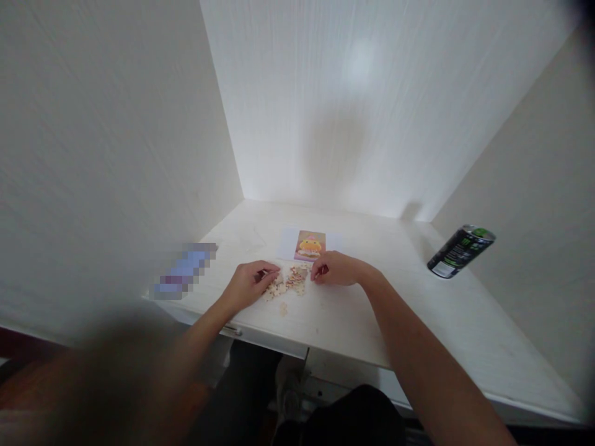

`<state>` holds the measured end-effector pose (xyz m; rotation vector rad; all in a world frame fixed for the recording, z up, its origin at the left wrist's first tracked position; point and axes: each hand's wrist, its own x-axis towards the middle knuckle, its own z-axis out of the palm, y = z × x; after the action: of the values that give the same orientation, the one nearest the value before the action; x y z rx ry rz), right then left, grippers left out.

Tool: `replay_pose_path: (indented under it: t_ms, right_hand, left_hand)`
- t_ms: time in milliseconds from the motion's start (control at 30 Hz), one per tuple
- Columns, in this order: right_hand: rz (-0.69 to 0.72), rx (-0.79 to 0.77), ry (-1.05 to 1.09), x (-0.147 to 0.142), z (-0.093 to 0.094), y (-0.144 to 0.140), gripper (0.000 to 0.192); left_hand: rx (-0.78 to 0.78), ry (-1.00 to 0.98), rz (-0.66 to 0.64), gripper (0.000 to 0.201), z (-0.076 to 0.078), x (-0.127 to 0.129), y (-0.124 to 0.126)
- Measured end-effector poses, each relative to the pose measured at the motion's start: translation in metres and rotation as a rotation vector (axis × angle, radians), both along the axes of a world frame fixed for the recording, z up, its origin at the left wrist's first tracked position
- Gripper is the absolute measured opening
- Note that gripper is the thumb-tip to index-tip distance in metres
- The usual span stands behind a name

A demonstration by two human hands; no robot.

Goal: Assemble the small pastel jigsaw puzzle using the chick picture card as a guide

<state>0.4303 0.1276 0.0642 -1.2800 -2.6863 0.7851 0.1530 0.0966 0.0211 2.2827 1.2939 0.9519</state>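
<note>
A small pile of pale jigsaw pieces (289, 282) lies on a white desk (353, 316), with one loose piece (283, 308) nearer the front edge. My left hand (250, 283) rests at the pile's left side, fingers pinched on a piece. At the pile's right side my right hand (335, 269) has its fingers closed on another small piece. Just behind the pile lies a printed picture (309, 245) of a yellow cartoon figure on pink.
A dark drink can (460, 251) stands at the right, close to the side wall. A blurred-out flat item (183, 272) lies at the desk's left edge. White walls enclose the desk on three sides. My knees show below the front edge.
</note>
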Motion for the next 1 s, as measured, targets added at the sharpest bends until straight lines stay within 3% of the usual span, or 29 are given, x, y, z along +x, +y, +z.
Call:
replay_pose_path:
  t_ms: [300, 500, 633, 700, 800, 867, 933, 1000]
  right_hand:
    - [-0.209, 0.004, -0.033, -0.013, -0.002, -0.009, 0.011]
    - [-0.497, 0.254, 0.013, -0.031, -0.016, -0.041, 0.012]
    - [-0.655, 0.455, -0.017, -0.049, -0.029, -0.07, 0.015]
    - [-0.705, 0.504, -0.031, -0.056, -0.034, -0.081, 0.016]
    - [-0.723, 0.555, -0.028, -0.059, -0.041, -0.09, 0.019]
    - [-0.711, 0.603, -0.019, -0.059, -0.043, -0.092, 0.024]
    - [-0.709, 0.646, 0.001, -0.06, -0.044, -0.09, 0.03]
    - [-0.699, 0.653, 0.049, -0.066, -0.043, -0.087, 0.034]
  left_hand:
    - [-0.053, -0.049, 0.04, 0.012, 0.001, -0.002, 0.009]
    - [-0.041, -0.104, 0.008, 0.01, -0.007, -0.008, 0.012]
    - [-0.013, -0.179, 0.004, 0.011, 0.0, -0.012, 0.004]
    - [0.012, -0.23, -0.002, 0.014, 0.007, -0.024, -0.016]
    - [0.004, -0.277, -0.078, 0.02, 0.005, -0.07, -0.073]
    - [-0.204, -0.271, -0.164, 0.023, -0.009, -0.112, -0.123]
    - [-0.45, -0.078, -0.095, 0.018, -0.029, -0.154, -0.173]
    - [-0.533, 0.018, -0.035, 0.017, -0.046, -0.184, -0.213]
